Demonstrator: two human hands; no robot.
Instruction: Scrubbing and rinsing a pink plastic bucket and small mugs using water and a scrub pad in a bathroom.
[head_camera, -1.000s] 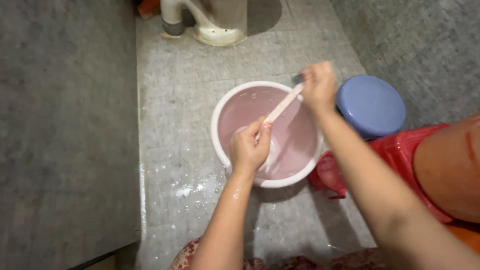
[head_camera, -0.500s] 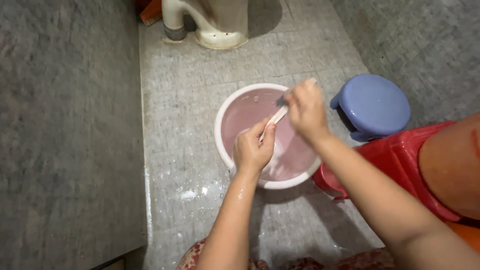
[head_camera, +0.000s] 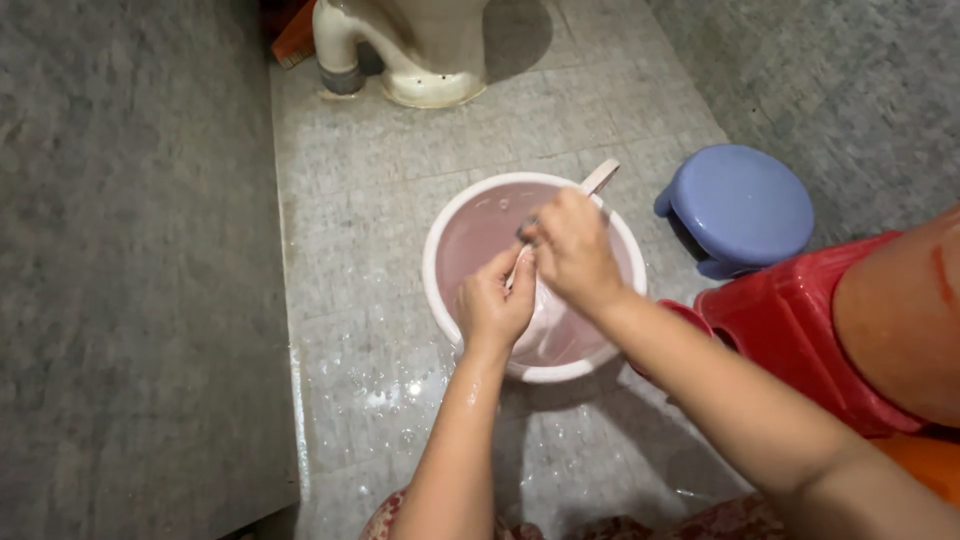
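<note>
A pale stick-like handle (head_camera: 600, 178) is held over a pink basin (head_camera: 440, 250) on the wet tiled floor (head_camera: 380, 330). The right hand (head_camera: 572, 250) is closed round its middle, the left hand (head_camera: 495, 305) round its lower end; the upper end projects past the far rim. A blue stool (head_camera: 740, 205) stands beside the basin.
</note>
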